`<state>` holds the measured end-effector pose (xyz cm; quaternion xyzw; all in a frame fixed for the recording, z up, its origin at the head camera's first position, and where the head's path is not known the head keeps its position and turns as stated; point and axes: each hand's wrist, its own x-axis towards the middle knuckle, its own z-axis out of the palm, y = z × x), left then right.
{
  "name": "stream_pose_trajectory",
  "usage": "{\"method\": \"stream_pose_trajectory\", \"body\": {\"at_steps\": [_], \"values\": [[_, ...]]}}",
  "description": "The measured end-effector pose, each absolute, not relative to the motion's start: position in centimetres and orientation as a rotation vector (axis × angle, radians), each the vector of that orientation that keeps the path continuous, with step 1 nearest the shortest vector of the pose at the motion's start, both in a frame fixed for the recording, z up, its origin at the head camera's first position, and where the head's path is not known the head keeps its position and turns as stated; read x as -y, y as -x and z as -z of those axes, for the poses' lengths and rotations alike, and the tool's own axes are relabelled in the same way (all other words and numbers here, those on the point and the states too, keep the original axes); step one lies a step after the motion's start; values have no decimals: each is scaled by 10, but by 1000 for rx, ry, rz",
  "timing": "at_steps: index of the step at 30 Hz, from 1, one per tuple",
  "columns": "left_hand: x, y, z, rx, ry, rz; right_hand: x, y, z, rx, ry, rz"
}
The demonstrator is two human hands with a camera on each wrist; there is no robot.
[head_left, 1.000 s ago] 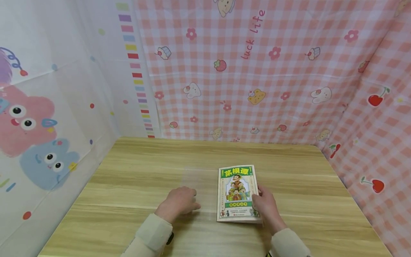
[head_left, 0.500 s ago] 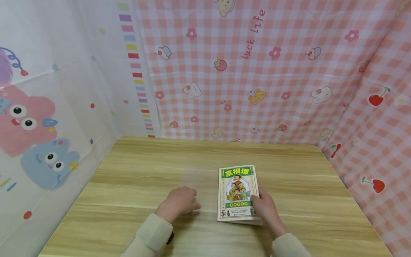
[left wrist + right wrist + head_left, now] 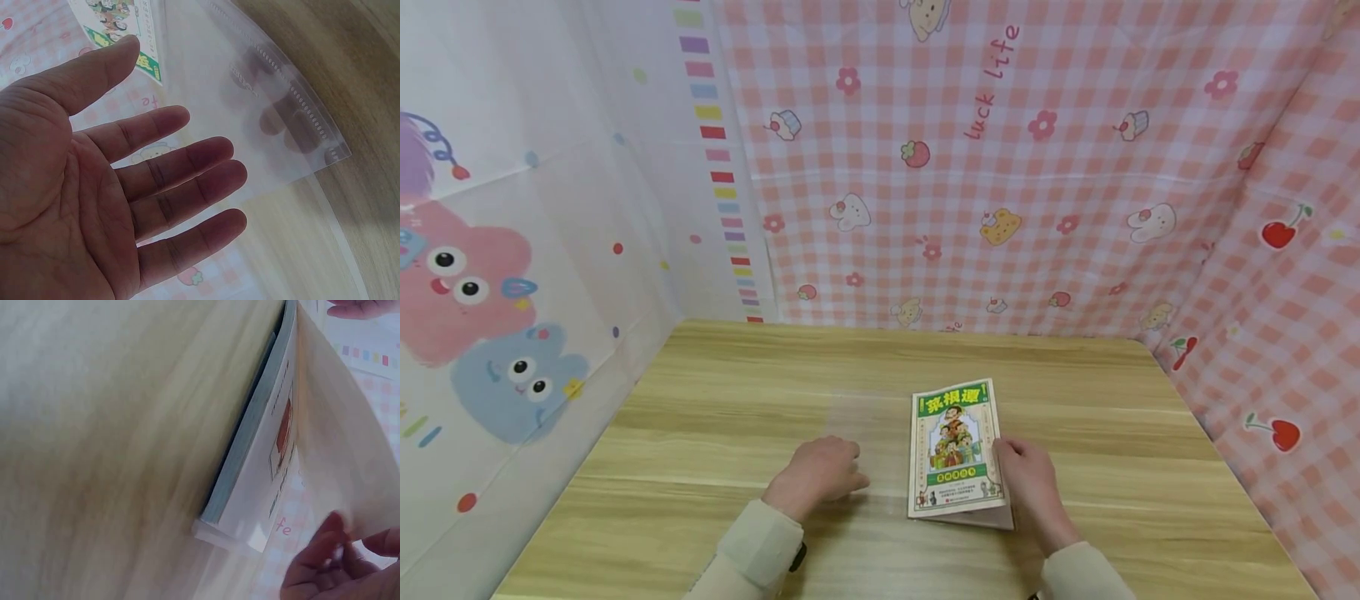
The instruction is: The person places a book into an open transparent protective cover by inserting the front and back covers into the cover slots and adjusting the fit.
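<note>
A paperback book [image 3: 955, 446] with a green-and-cream illustrated cover lies right of centre on the table. Its front cover [image 3: 344, 437] is raised from the right side, baring a pale first page [image 3: 250, 494]. My right hand [image 3: 1032, 490] pinches the cover's free edge between thumb and fingers. To the book's left, my left hand [image 3: 816, 477] stays low over the table, its fingers [image 3: 194, 187] loosely extended and holding nothing. Beside those fingers is a clear plastic sheet [image 3: 250, 94] with a stitched-looking edge, reaching from under the book.
Wood-grain tabletop [image 3: 737, 375] surrounds the book. A pink checked cloth [image 3: 880, 242] hangs behind and along the right, and a white cartoon-printed cloth [image 3: 587, 275] closes the left side.
My right hand has lifted the front cover away from the pages, moving slightly to the right, and a gap now shows at the book's lower edge. My left hand has stayed put.
</note>
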<state>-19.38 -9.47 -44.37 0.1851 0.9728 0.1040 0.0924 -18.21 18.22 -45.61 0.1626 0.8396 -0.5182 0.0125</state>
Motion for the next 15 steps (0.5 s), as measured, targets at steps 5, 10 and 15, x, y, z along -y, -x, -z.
{"method": "stream_pose_trajectory", "body": {"at_steps": [5, 10, 15], "values": [[96, 194, 444, -2892, -548, -312, -184, 184, 453, -2632, -541, 1564], [96, 194, 445, -2889, -540, -328, -183, 185, 452, -2644, -558, 1564], [96, 195, 444, -2890, -538, -330, -177, 186, 446, -2648, -531, 1650]]}}
